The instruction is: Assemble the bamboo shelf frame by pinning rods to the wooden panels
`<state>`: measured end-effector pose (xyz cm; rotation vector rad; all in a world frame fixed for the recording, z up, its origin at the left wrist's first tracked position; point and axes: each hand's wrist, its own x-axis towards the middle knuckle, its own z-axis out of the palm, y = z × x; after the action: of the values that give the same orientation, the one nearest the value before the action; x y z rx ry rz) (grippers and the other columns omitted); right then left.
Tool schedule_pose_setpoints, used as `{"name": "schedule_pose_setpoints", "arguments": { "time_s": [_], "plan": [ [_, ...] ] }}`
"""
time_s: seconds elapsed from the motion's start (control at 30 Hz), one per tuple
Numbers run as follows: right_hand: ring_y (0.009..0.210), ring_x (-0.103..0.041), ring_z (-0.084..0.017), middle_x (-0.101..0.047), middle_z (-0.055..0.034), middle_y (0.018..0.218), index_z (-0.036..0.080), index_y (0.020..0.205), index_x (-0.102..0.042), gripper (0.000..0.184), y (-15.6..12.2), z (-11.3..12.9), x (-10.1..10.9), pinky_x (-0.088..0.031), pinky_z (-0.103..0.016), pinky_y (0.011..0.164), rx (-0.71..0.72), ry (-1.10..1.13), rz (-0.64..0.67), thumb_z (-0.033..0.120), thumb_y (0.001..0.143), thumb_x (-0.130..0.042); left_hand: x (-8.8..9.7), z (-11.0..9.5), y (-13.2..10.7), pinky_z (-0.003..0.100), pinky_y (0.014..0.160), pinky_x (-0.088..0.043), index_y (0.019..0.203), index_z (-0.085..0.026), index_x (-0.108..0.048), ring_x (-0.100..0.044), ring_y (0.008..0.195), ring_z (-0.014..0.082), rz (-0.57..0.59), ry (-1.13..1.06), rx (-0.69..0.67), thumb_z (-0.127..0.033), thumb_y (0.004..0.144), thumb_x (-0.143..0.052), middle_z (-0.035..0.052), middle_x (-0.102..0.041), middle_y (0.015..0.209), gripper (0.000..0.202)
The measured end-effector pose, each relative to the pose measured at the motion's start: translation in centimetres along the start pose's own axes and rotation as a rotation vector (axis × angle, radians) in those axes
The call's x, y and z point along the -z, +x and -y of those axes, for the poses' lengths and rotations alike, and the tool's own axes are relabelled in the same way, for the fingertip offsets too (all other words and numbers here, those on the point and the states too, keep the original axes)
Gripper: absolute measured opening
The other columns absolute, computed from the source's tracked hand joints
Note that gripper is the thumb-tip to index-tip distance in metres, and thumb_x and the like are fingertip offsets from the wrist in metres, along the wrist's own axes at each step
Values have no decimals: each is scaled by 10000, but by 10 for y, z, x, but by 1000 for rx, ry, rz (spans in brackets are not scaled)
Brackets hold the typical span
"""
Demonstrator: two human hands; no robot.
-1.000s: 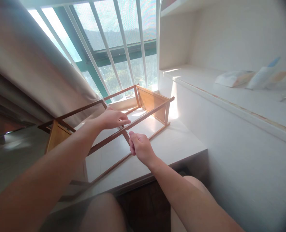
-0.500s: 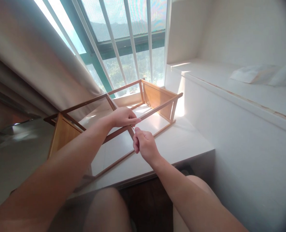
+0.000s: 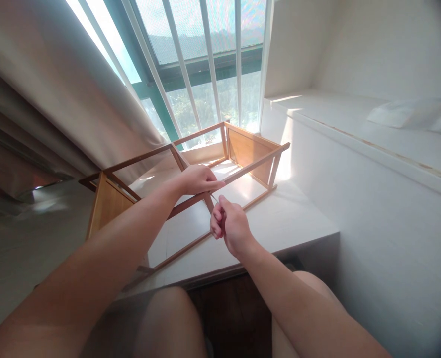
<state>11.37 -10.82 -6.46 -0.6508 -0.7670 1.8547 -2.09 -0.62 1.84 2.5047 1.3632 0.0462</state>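
Observation:
A wooden furniture frame (image 3: 190, 203) with brown rails and two panelled ends lies on its side on a white ledge (image 3: 298, 219). My left hand (image 3: 201, 180) is closed over its upper front rail, near the joint with the middle crosspiece. Just below and to the right, my right hand (image 3: 232, 223) pinches a thin metal tool (image 3: 214, 198) between thumb and fingers. The tool's slim shaft points up-left at the joint. Its other end is hidden in my hand, and whether its tip sits in the wood is too small to tell.
Behind the frame is a barred window (image 3: 205, 64), with a beige curtain (image 3: 74, 84) hanging on the left. At the right runs a raised white shelf (image 3: 328, 109) with a pale crumpled item (image 3: 402, 113) on it. My knees are below the ledge's front edge.
My right hand has drawn slightly down and away from the joint, its fingers looser, and more of the tool's shaft shows. My left hand keeps its hold. The whole view has shifted a little.

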Motion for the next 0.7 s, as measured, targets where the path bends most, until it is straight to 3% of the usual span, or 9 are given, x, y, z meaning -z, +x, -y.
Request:
{"name": "schedule_pose_setpoints", "arguments": {
  "time_s": [0.47,0.7],
  "plan": [
    [289,-349,-99,-411,47,310,223,537,-408,447,-3,1,-1,-247,-226,342,33,-33,-46,469,896,-509,0,-1,-2,288,505,-191,562,-163,-712,-296,450,78,-6,-36,27,-557,870,-512,-40,-369,408,538],
    [280,-340,-96,-400,48,302,225,530,-393,446,-4,1,-2,-238,-226,344,7,12,-36,455,892,-515,0,-2,-1,279,505,-219,555,-162,-717,-342,465,85,-20,-30,40,-543,867,-506,-22,-427,412,536]
  ]
}}
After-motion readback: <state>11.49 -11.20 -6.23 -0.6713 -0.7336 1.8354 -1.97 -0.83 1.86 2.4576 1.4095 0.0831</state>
